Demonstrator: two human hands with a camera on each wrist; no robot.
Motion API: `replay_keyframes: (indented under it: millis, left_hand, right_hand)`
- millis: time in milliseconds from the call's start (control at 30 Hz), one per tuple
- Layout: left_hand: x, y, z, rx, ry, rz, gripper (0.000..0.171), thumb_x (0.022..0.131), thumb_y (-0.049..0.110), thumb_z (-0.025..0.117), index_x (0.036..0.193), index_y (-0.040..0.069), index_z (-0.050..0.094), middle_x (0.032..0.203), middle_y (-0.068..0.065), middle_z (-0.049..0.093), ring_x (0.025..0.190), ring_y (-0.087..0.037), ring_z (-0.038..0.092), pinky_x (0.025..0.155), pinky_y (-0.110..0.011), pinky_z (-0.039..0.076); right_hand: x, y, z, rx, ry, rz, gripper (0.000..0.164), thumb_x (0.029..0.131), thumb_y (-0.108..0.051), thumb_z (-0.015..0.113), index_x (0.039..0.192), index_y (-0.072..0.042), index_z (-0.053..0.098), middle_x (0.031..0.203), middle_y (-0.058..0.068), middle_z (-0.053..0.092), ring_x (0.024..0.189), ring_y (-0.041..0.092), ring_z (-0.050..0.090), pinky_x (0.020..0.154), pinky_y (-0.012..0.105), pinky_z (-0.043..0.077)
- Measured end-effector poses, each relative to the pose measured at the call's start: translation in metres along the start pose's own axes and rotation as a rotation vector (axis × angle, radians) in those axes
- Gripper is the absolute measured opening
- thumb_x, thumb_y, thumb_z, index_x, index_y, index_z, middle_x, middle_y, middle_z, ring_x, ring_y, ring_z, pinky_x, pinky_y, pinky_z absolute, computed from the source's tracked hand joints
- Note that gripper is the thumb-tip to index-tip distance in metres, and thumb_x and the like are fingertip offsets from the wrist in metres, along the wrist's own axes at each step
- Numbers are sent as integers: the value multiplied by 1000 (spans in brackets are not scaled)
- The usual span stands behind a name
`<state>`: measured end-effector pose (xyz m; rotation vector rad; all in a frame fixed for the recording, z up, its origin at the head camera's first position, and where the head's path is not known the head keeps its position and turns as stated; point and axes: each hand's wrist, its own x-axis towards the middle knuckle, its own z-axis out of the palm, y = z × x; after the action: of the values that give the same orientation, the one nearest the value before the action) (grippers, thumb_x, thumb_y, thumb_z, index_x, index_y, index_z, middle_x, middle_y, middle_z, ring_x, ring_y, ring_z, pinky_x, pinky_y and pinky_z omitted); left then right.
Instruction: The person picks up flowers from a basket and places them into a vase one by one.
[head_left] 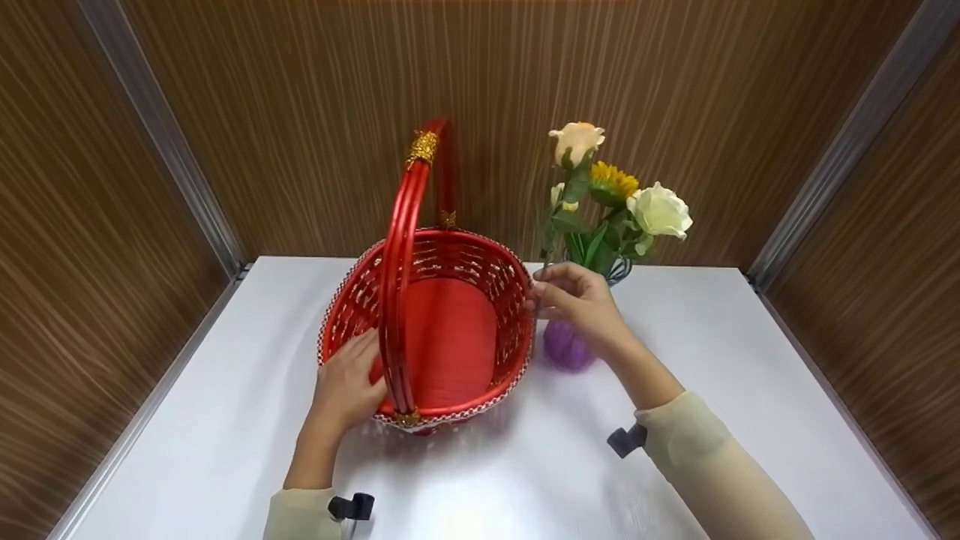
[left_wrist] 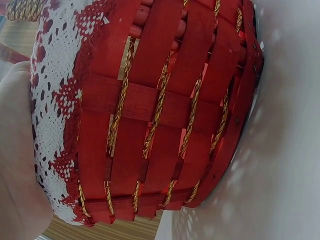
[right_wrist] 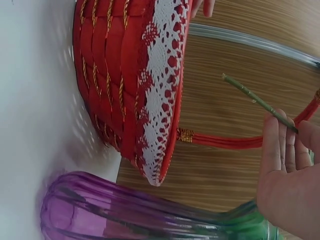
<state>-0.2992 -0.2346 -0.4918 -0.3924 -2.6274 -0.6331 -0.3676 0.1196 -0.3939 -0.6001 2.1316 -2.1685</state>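
Note:
A red woven basket [head_left: 450, 322] with a tall arched handle [head_left: 397, 247] and white lace trim [left_wrist: 55, 120] stands on the white table. My left hand [head_left: 349, 379] rests on its near left rim, fingers reaching inside; the handle partly hides them in the head view. Beside the opposite rim, my right hand [head_left: 581, 304] pinches the green stem [right_wrist: 255, 98] of a pale peach rose [head_left: 579, 142]. The stem's cut end hangs free, near the basket's rim. Behind that hand stands a glass vase [right_wrist: 125, 205], purple below and green above.
A yellow sunflower [head_left: 613, 181] and a white rose [head_left: 661, 211] rise from the vase, with green leaves around them. Wood-patterned walls [head_left: 495, 90] enclose the white table [head_left: 225, 390] at the back and both sides.

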Motion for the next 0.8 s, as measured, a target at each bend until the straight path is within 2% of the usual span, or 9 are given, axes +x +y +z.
replay_keyframes:
  millis: [167, 300, 400, 600, 800]
  left_hand:
    - [0, -1, 1, 0, 20, 9, 57, 89, 31, 61, 139, 7, 58, 144, -16, 55, 135, -35, 49, 112, -52, 40]
    - [-1, 0, 1, -4, 32, 6, 57, 88, 31, 61, 139, 7, 58, 144, -16, 56, 136, -34, 49, 111, -53, 40]
    - [-2, 0, 1, -5, 33, 0, 57, 87, 31, 62, 139, 7, 58, 144, -16, 56, 136, -34, 49, 111, -54, 41]
    - [-1, 0, 1, -6, 36, 4, 56, 87, 31, 62, 138, 7, 59, 144, -16, 56, 135, -34, 49, 111, -54, 41]
    - [0, 2, 2, -5, 29, 2, 57, 88, 33, 61, 139, 8, 58, 144, -16, 56, 135, -35, 50, 111, -53, 40]
  right_hand:
    - [-5, -2, -6, 16, 7, -16, 23, 94, -7, 66, 113, 3, 61, 98, 20, 71, 88, 29, 73, 81, 43, 61]
    - [-8, -4, -11, 25, 30, -22, 20, 94, -5, 64, 112, 2, 61, 96, 15, 72, 92, 35, 72, 80, 42, 61]
    - [-9, -4, -13, 35, 44, -20, 22, 93, -3, 64, 114, 5, 59, 97, 16, 71, 95, 39, 71, 82, 42, 61]
    - [-14, -5, -18, 45, 70, -22, 28, 93, -3, 65, 117, 8, 56, 103, 22, 70, 97, 37, 71, 83, 42, 60]
    - [-22, -6, -26, 40, 90, -28, 27, 94, -4, 64, 116, 8, 56, 101, 15, 70, 95, 28, 72, 85, 42, 60]
